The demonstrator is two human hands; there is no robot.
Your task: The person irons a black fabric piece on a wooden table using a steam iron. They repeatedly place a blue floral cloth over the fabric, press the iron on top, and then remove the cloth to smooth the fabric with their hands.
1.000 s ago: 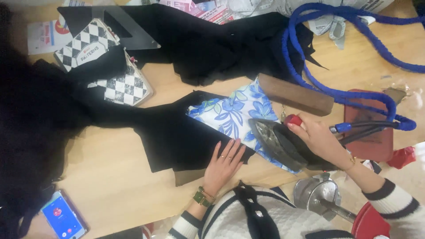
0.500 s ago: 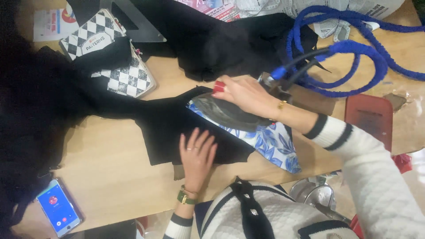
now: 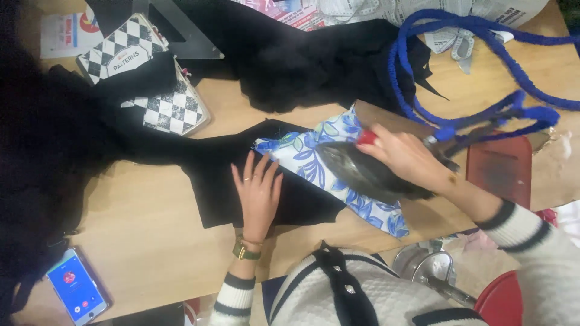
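Pressing flat with the left hand [image 3: 258, 194], fingers spread open, on the black cloth [image 3: 241, 181] near the middle of the table [image 3: 139, 223], gripping nothing. Holding with the right hand [image 3: 408, 158], fingers closed around its handle, the dark iron [image 3: 362, 175], resting on the blue flowered fabric [image 3: 314, 163] just beside the left hand. Blue cord [image 3: 477, 115] trailing toward the table's far right corner.
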